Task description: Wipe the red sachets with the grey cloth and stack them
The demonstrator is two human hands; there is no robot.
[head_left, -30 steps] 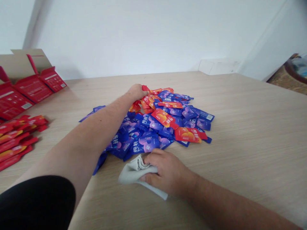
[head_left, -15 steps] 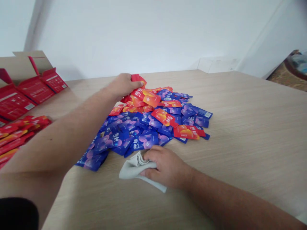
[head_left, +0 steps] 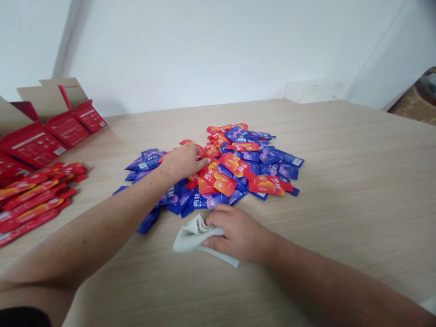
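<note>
A heap of flat foil sachets (head_left: 238, 165), blue ones and red-orange ones with printed Chinese characters, lies in the middle of the wooden table (head_left: 334, 190). My left hand (head_left: 182, 162) rests palm down on the heap's near left part, its fingers stretched out, covering some sachets. My right hand (head_left: 240, 235) sits on the table just in front of the heap, gripping a crumpled grey cloth (head_left: 194, 237). Neat rows of red sachets (head_left: 32, 202) lie at the table's left side.
An opened red cardboard box (head_left: 44, 125) stands at the far left of the table, with its flaps up. A white wall rises behind the table, and a white object (head_left: 311, 92) sits at its back edge. A patterned item (head_left: 417, 97) shows beyond the right corner.
My left hand has moved down and right onto the heap, and the red sachets it held now lie there. My right hand and the cloth stay nearly in place.
</note>
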